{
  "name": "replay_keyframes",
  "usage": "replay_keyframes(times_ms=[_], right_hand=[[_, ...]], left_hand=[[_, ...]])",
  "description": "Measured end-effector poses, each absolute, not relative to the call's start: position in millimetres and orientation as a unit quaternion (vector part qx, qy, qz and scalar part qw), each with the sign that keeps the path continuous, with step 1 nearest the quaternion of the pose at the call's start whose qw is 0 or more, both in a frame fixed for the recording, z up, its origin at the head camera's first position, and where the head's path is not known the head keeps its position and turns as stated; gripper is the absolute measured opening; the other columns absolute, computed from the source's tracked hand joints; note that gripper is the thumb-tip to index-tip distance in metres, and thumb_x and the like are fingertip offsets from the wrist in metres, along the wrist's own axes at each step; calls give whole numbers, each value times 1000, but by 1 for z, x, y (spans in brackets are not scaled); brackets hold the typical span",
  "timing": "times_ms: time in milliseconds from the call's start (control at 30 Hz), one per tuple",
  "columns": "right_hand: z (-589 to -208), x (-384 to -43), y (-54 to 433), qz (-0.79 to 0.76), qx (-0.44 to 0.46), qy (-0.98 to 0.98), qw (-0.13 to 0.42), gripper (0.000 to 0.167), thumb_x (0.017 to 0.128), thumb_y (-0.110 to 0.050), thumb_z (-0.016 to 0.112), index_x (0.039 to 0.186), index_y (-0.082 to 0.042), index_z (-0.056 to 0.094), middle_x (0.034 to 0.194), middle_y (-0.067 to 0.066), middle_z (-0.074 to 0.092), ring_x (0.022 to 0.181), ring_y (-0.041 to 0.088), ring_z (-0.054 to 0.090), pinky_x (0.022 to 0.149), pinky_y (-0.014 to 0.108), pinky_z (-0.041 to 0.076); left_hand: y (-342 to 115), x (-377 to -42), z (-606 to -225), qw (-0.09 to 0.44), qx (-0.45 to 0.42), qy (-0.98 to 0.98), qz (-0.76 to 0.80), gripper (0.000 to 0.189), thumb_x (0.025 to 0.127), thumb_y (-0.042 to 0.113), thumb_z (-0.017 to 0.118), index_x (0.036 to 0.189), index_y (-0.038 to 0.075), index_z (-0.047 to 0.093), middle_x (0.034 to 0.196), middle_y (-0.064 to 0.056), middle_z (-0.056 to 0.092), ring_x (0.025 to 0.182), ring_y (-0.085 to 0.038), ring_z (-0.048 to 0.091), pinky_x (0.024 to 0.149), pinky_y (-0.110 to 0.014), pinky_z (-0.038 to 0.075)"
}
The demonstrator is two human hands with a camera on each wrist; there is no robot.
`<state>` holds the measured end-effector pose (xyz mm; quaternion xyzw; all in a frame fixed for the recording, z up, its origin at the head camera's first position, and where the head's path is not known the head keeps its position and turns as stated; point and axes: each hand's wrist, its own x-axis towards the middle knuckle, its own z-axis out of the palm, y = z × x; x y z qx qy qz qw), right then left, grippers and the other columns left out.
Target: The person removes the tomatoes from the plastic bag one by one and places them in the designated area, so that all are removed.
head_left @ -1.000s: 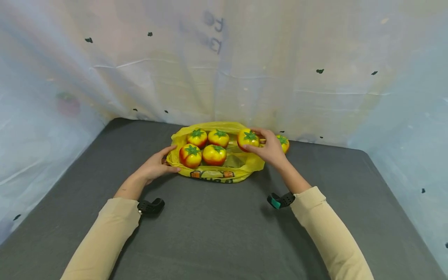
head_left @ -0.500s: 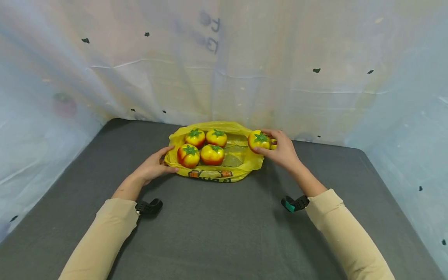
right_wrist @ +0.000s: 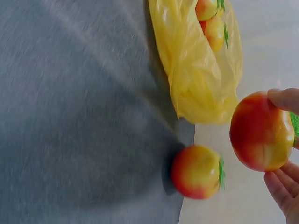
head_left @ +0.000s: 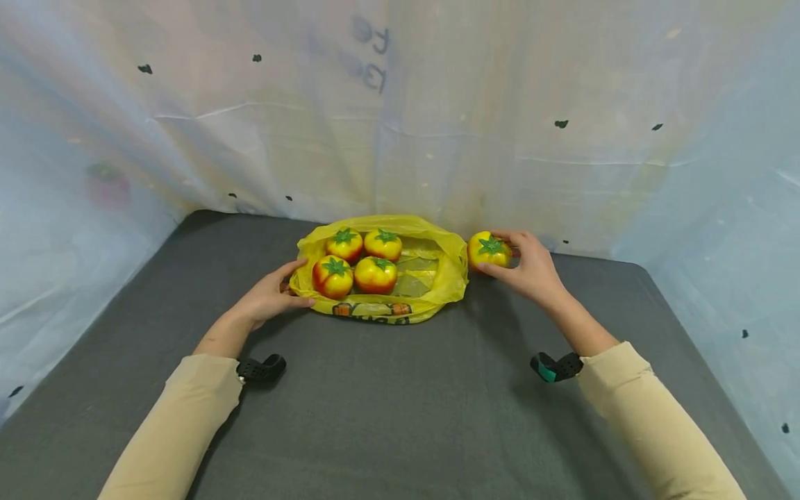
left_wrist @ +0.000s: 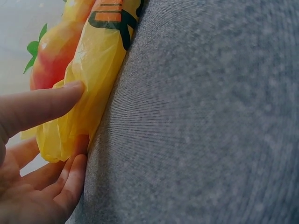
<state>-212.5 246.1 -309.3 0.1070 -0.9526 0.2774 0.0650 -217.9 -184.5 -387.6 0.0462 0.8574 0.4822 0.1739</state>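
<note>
A yellow plastic bag (head_left: 446, 288) lies with its mouth spread wide, several yellow-and-red toy-like tomatoes (head_left: 375, 276) with green star-shaped tops grouped in its left part. My left hand (head_left: 267, 300) holds the bag's left end, thumb on the near side and fingers behind and below, as the left wrist view shows. Just beyond the bag's right end, my right hand (head_left: 532, 269) grips one tomato (head_left: 489, 248) between thumb and fingers, raised off the table. Below it, in the right wrist view, another tomato (right_wrist: 195, 171) rests on the table; the head view hides it behind the held one.
A dark grey cloth-covered table (head_left: 387, 410) extends under everything. Translucent plastic sheeting (head_left: 475, 104) with dark marks hangs close behind the back edge and along both sides. Black bands (head_left: 262, 369) are worn on both wrists.
My right hand has carried the gripped tomato rightward, from over the bag's right part to outside its right end. The left hand keeps its hold; the tomatoes inside stay put.
</note>
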Motion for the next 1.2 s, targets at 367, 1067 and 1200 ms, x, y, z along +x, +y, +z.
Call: replay_keyframes(times_ms=[367,1067,1200], right_hand=[[-306,-208,271,250,106,-959,75,61,87,-31,72,137,-3,50,129,23,48,117,38,46,98,54,42],[-318,-205,309,227,73,-969,68,63,87,-33,71,136,0,49,123,25,49,111,44,47,91,60,41],[-326,-209,315,228,56,-970,57,63,88,-32,69,137,1,48,127,28,46,113,45,45,92,61,39]], left_hand=[[-186,-218,-389,180,51,851,491,92,87,21,72,156,17,11,158,-23,9,135,-42,36,102,-53,41],[-189,-219,-390,184,51,848,495,94,86,23,73,156,18,10,158,-23,8,135,-42,34,102,-55,40],[-189,-219,-390,184,50,847,496,94,86,23,73,156,19,11,159,-22,7,137,-43,32,104,-55,38]])
